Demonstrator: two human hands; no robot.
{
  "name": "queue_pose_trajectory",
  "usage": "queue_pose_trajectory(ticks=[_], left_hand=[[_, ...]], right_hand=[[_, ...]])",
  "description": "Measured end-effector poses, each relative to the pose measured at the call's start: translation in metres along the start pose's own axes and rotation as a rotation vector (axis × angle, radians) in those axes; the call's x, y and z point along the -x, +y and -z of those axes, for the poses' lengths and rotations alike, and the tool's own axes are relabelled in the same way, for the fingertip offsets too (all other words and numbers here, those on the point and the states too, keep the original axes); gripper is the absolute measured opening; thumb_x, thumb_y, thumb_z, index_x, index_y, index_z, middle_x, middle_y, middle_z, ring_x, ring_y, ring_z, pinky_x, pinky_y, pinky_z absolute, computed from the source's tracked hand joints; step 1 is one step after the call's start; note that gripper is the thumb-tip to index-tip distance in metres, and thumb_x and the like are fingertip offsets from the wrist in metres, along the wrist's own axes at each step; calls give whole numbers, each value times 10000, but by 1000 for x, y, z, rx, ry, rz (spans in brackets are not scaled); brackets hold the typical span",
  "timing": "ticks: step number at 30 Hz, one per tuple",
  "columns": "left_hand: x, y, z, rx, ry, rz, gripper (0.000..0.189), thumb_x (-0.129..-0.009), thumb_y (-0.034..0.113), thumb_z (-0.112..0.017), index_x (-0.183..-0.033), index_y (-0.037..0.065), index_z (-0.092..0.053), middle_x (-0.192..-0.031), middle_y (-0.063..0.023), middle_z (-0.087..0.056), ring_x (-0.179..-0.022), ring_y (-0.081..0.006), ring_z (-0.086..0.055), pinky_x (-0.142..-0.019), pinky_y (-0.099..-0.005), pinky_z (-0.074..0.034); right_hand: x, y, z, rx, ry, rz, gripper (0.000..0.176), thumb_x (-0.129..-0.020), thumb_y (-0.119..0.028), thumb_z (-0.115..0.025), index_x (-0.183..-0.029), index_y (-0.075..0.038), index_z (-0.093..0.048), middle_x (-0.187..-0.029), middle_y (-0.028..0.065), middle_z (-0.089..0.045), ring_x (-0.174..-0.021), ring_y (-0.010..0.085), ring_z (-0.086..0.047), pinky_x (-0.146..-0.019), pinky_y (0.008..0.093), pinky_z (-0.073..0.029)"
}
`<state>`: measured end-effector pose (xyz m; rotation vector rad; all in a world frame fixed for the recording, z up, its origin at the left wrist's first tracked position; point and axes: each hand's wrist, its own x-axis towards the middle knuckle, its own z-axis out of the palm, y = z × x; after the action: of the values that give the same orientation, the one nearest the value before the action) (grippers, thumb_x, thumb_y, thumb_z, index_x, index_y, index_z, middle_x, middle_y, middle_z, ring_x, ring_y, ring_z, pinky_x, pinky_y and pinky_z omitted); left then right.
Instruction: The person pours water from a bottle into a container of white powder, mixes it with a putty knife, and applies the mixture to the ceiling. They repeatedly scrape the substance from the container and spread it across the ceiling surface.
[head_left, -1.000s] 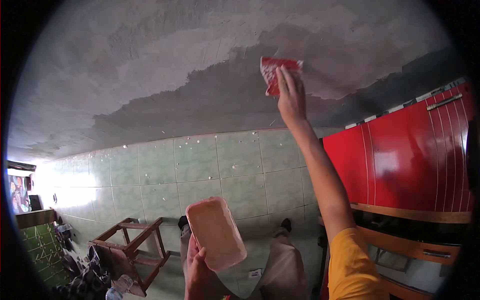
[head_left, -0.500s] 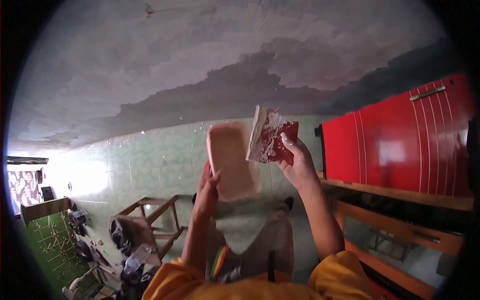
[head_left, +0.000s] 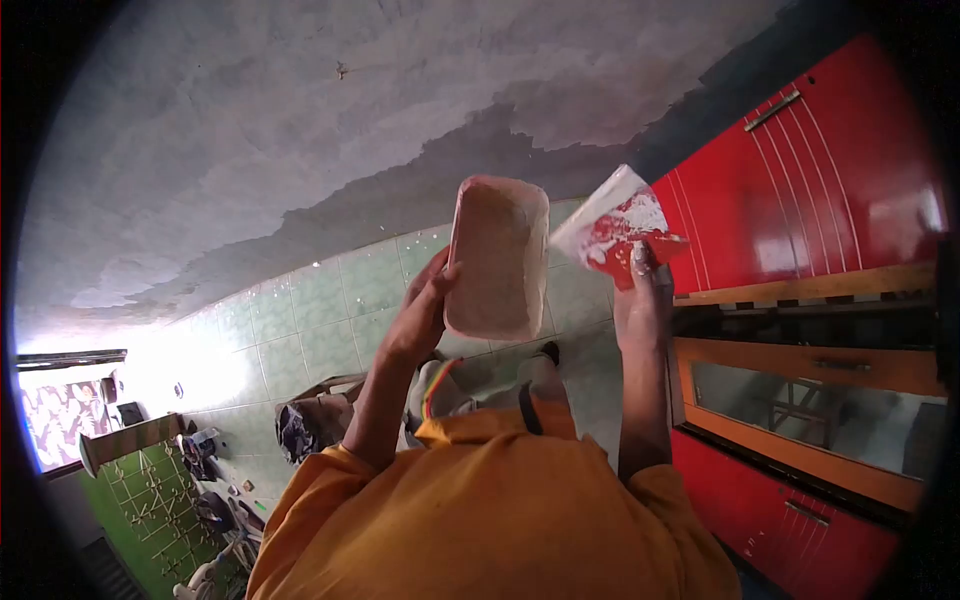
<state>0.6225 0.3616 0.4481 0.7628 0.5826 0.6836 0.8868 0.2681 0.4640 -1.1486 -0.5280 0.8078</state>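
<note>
two hands raised. l hand point(head_left: 425, 315) curled round lower edge of putty tray point(head_left: 497, 255), held mid-air before tiled wall point(head_left: 320, 310). r hand point(head_left: 640, 300) pinches red scraper point(head_left: 620, 228), blade just beside tray's r rim. judgement: hold tray steady, blade flat, load thin.

text: none legible | checked: red scraper point(head_left: 622, 232), pink tray point(head_left: 497, 257), red cabinet point(head_left: 830, 190)

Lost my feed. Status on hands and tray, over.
Left hand grips tray. Right hand holds red scraper by tray's rim. Nothing blocking.
</note>
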Motion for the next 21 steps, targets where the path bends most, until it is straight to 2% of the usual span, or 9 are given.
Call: queue_pose_trajectory(ticks=[2,4,5,7,8,11,14,17,21], left_hand=[[1,8,-22,36,14,-16,653,-1020,372,-540,-1499,-34,-365,-1449,-140,-504,-1332,-221,-491,-1105,-364,-394],[11,7,-41,92,34,-17,627,-1034,361,-521,-1493,-38,-370,-1447,-141,-507,-1322,-221,-504,-1092,-365,-413],[11,9,-50,119,30,-39,622,-1036,360,-518,-1490,-39,-372,-1443,-142,-511,-1314,-222,-514,-1085,-366,-422],[9,18,-58,137,15,-61,618,-1038,364,-514,-1486,-39,-376,-1437,-144,-517,-1299,-224,-532,-1072,-367,-440],[12,22,-61,133,8,-52,619,-1038,369,-514,-1485,-37,-378,-1435,-145,-520,-1293,-226,-540,-1066,-368,-447],[20,27,-69,145,8,-24,631,-1036,386,-518,-1485,-36,-380,-1425,-145,-529,-1275,-230,-558,-1055,-372,-462],[27,31,-64,176,16,-7,643,-1034,398,-523,-1492,-30,-377,-1416,-144,-535,-1261,-224,-565,-1046,-370,-470],[29,39,-65,139,19,-38,643,-1029,390,-540,-1493,-25,-379,-1400,-141,-546,-1242,-210,-572,-1033,-360,-478],[27,48,-63,-4,32,-110,658,-1013,375,-581,-1495,-25,-380,-1354,-131,-571,-1214,-185,-570,-1015,-335,-475]], right_hand=[[8,-12,-3,301,-91,238,235,-993,-167,-645,-1180,-25,-661,-1167,84,-650,-1088,137,-608,-937,290,-493],[18,-11,-12,584,-212,628,173,-952,-120,-674,-1075,-7,-724,-1071,98,-710,-1040,260,-661,-915,377,-532],[13,-16,-17,767,-294,875,188,-918,-99,-708,-1080,-8,-733,-1068,119,-723,-1063,299,-671,-936,391,-539],[12,1,-9,812,-359,971,328,-854,2,-677,-1169,-66,-741,-1204,71,-713,-1152,324,-637,-1010,390,-525],[10,2,-4,810,-352,1008,310,-862,15,-668,-1152,-61,-747,-1191,97,-712,-1154,314,-641,-1001,395,-539],[4,10,2,573,-310,940,308,-880,6,-658,-1177,-39,-728,-1169,132,-713,-1122,324,-660,-978,407,-548],[-4,22,25,764,-210,918,301,-909,-9,-637,-1202,-13,-701,-1165,154,-708,-1100,317,-673,-985,405,-532],[-14,29,46,843,-263,842,272,-952,-31,-604,-1210,2,-684,-1193,154,-702,-1078,289,-683,-966,387,-525],[-37,-13,41,651,-89,533,210,-1005,-103,-606,-1181,9,-627,-1083,135,-698,-1004,210,-678,-868,326,-518]])
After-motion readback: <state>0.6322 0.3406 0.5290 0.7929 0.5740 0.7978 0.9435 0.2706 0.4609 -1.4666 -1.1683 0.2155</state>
